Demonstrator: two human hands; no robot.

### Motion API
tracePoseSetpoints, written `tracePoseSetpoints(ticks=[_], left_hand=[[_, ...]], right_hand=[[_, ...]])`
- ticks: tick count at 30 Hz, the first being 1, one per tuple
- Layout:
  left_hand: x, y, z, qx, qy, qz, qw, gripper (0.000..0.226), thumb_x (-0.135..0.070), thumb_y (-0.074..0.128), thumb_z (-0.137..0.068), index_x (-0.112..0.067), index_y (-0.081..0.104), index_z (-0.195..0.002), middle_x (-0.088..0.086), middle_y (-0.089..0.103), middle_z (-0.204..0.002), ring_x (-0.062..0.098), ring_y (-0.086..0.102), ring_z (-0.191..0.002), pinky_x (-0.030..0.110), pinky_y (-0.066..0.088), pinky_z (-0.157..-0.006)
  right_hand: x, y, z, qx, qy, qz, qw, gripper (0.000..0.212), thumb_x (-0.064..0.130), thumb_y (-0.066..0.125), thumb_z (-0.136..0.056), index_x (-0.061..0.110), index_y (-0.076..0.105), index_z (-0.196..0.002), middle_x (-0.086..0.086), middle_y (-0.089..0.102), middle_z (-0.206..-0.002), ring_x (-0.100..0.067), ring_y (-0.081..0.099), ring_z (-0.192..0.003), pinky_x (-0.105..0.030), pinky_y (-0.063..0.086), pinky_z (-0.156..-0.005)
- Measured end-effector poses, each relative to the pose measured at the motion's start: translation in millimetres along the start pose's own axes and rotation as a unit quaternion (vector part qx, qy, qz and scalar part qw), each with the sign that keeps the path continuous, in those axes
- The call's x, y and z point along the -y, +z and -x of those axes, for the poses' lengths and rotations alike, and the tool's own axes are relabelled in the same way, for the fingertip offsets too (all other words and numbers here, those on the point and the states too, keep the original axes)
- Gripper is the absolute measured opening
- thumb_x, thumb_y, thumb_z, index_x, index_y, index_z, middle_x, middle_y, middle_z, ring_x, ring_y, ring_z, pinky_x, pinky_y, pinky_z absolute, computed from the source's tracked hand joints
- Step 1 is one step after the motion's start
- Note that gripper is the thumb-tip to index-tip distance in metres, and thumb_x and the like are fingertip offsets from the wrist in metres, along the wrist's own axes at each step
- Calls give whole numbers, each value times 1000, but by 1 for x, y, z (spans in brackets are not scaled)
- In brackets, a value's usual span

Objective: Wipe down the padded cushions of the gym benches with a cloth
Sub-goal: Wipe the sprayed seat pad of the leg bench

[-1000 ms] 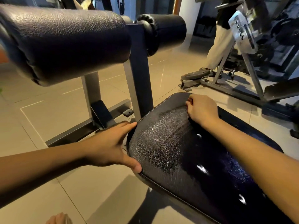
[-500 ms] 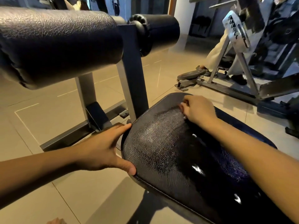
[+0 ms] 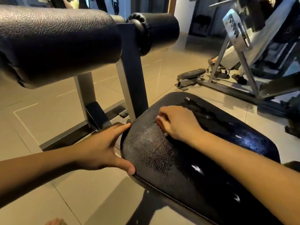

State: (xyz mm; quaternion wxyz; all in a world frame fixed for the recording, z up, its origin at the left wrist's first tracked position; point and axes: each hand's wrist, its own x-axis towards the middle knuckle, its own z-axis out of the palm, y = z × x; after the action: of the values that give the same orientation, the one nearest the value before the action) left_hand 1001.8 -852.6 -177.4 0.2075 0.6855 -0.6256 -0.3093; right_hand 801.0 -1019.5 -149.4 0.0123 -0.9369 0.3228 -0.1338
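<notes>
Seat pad [image 3: 178,161] of a gym bench. My right hand [image 3: 177,123] has slid from the pad's far edge toward its left corner, with a darker streak [image 3: 203,112] behind it. My left hand [image 3: 100,148] stays at that corner. My right fingers curl over the cloth [image 3: 165,134], only pale slivers showing, and press it onto the pad. My left fingers lie straight along the pad's side, thumb against the near rim.

Bare forearms reach forward: left hand [image 3: 103,148] flat, fingers straight, thumb spread; right hand [image 3: 177,124] knuckles-up, fingers curled over a barely visible cloth [image 3: 165,134].
</notes>
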Motion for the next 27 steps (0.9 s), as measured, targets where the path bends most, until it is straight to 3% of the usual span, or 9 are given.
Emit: tracePoseSetpoints(ticks=[3,5,9,13,16,19,21,23,27], left_hand=[[-1,1,1,-2,2,-8,1000,137,-80,85,-46,-49,12,-158,-29,31,-154,3,36,-138,33,38,-117],[-1,0,2,-4,1,-10,1000,137,-81,84,-46,-48,13,-158,-28,32,-154,3,36,-138,33,38,-117],[-1,-2,1,-2,7,-11,1000,134,-82,84,-46,-49,16,-157,-30,34,-150,3,37,-138,35,41,-116],[1,0,-1,3,5,-17,1000,123,-75,87,-51,-55,19,-151,-45,30,-137,-4,37,-131,18,39,-107],[-1,-1,-2,4,0,-14,1000,134,-82,84,-45,-50,15,-157,-30,32,-151,4,37,-138,35,41,-116],[-5,-1,0,6,2,-26,1000,136,-77,86,-50,-46,12,-159,-26,30,-154,5,35,-138,33,38,-117],[-4,-1,1,5,2,-36,999,137,-80,85,-49,-45,11,-160,-25,30,-155,6,36,-140,37,39,-118],[-2,-2,1,4,-3,-38,999,138,-83,83,-48,-45,11,-160,-25,31,-155,7,37,-140,39,41,-117],[-1,-1,0,5,6,-39,999,133,-78,86,-52,-47,11,-159,-27,30,-153,5,38,-137,32,42,-114]], right_hand=[[-71,-5,-16,-44,163,64,984,26,38,51,-102,20,68,-109,-10,72,-106,-36,64,-102,-43,54,-83],[-64,-3,-12,-49,173,74,981,27,37,51,-102,19,67,-114,-11,72,-109,-37,65,-102,-43,54,-83],[20,-1,13,-8,45,-41,998,22,39,54,-100,22,66,-104,-5,72,-104,-34,65,-100,-42,52,-81],[70,3,57,10,-147,-78,986,21,36,54,-99,19,64,-95,-5,65,-90,-34,64,-81,-44,51,-66],[24,-1,28,6,-44,-23,999,25,43,50,-102,23,66,-104,-3,69,-102,-31,65,-97,-42,53,-80],[-42,-9,0,-11,111,66,992,25,42,50,-102,24,66,-107,-5,72,-107,-32,64,-103,-42,53,-84],[-43,-10,0,-25,136,62,988,23,40,52,-102,22,66,-105,-6,72,-105,-32,64,-102,-41,53,-84],[-4,-5,11,-6,99,-10,995,20,40,56,-99,23,67,-101,-2,73,-102,-30,65,-100,-36,50,-81],[70,-1,53,53,-99,-90,990,19,42,59,-98,25,66,-97,2,70,-97,-26,63,-93,-39,51,-79]])
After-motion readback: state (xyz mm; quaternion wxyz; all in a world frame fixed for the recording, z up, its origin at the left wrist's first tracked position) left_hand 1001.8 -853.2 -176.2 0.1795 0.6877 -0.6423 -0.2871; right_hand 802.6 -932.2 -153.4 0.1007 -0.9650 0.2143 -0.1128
